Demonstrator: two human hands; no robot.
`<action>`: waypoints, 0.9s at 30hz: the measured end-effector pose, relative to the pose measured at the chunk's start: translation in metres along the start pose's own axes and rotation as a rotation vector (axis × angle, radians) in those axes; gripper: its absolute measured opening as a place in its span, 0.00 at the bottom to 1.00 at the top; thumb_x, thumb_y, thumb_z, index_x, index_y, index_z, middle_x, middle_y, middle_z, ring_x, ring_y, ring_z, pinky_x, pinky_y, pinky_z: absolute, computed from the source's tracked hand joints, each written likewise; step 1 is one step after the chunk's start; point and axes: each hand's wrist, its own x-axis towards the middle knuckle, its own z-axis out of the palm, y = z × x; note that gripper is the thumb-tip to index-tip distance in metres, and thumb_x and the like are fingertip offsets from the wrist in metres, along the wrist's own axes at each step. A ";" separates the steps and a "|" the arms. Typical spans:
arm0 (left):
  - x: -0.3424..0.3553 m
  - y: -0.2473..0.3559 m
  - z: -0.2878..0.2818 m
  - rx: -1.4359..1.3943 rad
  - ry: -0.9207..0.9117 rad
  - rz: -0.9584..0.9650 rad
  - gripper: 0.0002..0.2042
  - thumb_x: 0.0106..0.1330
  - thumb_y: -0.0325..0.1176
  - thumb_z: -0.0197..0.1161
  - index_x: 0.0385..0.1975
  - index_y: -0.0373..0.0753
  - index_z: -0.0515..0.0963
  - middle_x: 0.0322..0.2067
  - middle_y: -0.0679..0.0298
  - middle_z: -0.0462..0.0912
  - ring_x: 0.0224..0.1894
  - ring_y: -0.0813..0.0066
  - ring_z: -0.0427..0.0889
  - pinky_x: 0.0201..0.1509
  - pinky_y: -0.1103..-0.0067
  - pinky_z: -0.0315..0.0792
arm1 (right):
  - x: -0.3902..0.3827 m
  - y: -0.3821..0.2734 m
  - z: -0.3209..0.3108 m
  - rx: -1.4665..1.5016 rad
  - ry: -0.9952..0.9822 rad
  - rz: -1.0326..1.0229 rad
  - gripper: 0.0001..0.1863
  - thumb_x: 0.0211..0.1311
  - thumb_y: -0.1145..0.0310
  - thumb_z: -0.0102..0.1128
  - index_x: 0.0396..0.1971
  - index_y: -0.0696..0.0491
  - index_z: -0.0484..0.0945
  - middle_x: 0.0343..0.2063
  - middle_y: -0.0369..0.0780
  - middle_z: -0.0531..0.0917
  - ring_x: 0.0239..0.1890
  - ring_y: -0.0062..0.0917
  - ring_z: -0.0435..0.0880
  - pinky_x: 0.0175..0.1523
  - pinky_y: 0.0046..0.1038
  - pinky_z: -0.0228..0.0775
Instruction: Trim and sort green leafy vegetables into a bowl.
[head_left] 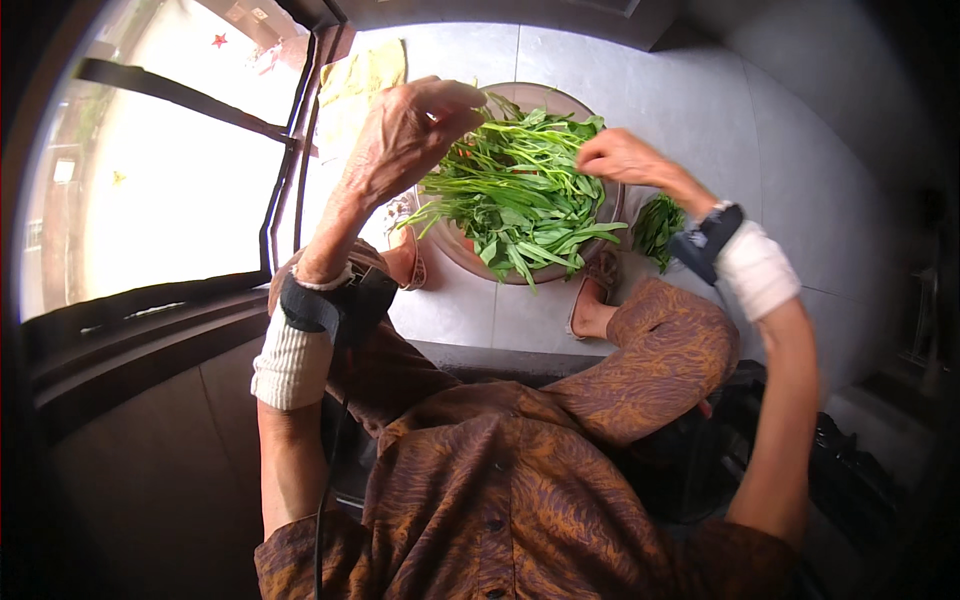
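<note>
A wide round basin [450, 248] on the floor is heaped with long-stemmed leafy greens [520, 210]. My left hand [408, 132] is raised over the basin's upper left, fingers bent and pinched beside some thin stems; what they hold is hidden. My right hand [618, 158] is over the basin's right side, fingers curled at the stems, and I cannot make out what is in them. A smaller bunch of greens [655, 230] lies on the floor right of the basin.
A yellow cloth [362, 68] lies at the upper left. My sandalled feet [590, 312] flank the basin on the grey tiled floor [690, 110]. A dark-framed glass opening [160, 200] is on my left. Dark objects [830, 450] sit at the lower right.
</note>
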 end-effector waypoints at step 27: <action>-0.008 -0.065 0.057 0.279 -0.290 0.145 0.04 0.50 0.29 0.59 0.24 0.40 0.80 0.22 0.55 0.78 0.26 0.60 0.79 0.30 0.69 0.72 | 0.002 -0.074 0.058 -0.019 0.157 0.053 0.15 0.38 0.65 0.52 0.26 0.59 0.79 0.23 0.52 0.78 0.27 0.43 0.78 0.35 0.37 0.68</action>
